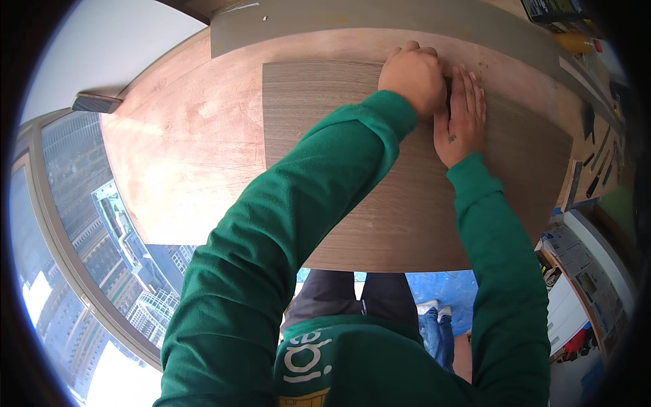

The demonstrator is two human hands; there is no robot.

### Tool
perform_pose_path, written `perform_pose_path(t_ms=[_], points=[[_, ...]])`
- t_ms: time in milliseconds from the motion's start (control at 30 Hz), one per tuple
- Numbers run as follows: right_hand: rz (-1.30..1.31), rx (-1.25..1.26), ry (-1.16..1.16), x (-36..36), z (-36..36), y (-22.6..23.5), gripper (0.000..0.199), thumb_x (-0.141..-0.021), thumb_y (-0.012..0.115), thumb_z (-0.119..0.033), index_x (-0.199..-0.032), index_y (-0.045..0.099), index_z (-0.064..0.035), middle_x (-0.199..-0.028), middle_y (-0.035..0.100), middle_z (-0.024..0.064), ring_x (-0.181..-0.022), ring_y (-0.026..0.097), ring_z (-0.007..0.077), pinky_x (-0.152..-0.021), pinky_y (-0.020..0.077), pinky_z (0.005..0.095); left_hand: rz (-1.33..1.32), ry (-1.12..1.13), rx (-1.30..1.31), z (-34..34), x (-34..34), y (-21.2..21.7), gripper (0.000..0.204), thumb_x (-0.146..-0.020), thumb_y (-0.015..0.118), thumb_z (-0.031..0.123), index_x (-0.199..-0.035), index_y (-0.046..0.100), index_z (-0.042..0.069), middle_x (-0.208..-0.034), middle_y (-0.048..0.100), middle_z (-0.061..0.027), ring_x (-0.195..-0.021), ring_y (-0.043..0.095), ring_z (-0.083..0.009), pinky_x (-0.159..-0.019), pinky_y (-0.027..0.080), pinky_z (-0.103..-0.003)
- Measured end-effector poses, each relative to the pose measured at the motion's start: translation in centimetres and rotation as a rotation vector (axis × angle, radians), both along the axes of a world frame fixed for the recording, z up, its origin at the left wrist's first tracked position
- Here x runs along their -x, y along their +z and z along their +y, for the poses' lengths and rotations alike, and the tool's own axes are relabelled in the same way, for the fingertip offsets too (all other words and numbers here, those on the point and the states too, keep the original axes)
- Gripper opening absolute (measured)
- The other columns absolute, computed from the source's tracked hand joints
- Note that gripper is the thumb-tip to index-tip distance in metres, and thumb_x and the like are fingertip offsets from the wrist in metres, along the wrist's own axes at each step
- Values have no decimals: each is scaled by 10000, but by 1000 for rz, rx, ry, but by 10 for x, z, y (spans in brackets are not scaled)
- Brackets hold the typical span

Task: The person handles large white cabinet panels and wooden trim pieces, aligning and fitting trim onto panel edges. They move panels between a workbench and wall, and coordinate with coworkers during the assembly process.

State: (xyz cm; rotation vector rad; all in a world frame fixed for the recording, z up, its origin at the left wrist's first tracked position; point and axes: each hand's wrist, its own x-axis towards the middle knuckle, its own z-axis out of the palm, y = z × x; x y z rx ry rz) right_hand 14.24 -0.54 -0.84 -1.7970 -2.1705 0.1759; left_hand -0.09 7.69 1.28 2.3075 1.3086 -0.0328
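A brown wood-grain panel (386,203) lies flat on a larger reddish plywood sheet (196,142). At the panel's far edge my left hand (415,76) is closed with its fingers curled under. Whatever it may grip is hidden behind the knuckles. Close beside it on the right, my right hand (464,121) presses flat on the panel, fingers stretched out toward the far edge. A narrow dark patch shows between the two hands; I cannot tell what it is.
A greyish board (339,19) runs along the back. A dark block (97,102) sits at the plywood's left edge, by a window (81,224). Several hand tools (600,163) lie at right. Below right are a white-sided box (566,315) and another person's jeans (437,336).
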Motion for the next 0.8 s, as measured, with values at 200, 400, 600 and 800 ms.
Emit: perform_pose_path(t_ms=[200, 400, 600, 800], points=[[-59, 8, 16, -1, 0, -1, 543, -1028, 499, -267, -1529, 406, -78, -1598, 395, 111, -1501, 309, 351, -1233, 224, 545, -261, 177, -408, -59, 44, -11, 457, -959, 612, 302, -1357, 609, 78, -1413, 601, -91, -1357, 505, -293, -1157, 389, -454], [-69, 7, 30, 1, 0, 1, 531, -1041, 481, -282, -1526, 409, -77, -1598, 397, 103, -1499, 310, 354, -1237, 218, 545, -141, 251, -441, -70, 115, -8, 496, -1013, 549, 358, -1412, 554, 63, -1448, 565, -138, -1421, 447, -312, -1219, 289, -473], [-105, 20, 16, 0, -1, 0, 526, -1047, 470, -284, -1526, 410, -75, -1594, 402, 101, -1503, 310, 340, -1241, 214, 542, -23, 372, -463, -72, 179, -4, 535, -1004, 564, 413, -1411, 555, 66, -1456, 560, -138, -1417, 451, -316, -1212, 290, -476], [-107, -8, 42, 0, 1, 1, 525, -1058, 438, -286, -1537, 399, -74, -1588, 408, 120, -1493, 329, 354, -1231, 223, 543, 6, 545, -420, -80, 195, 1, 702, -955, 603, 511, -1429, 504, 2, -1459, 498, -172, -1390, 408, -383, -1188, 303, -490]])
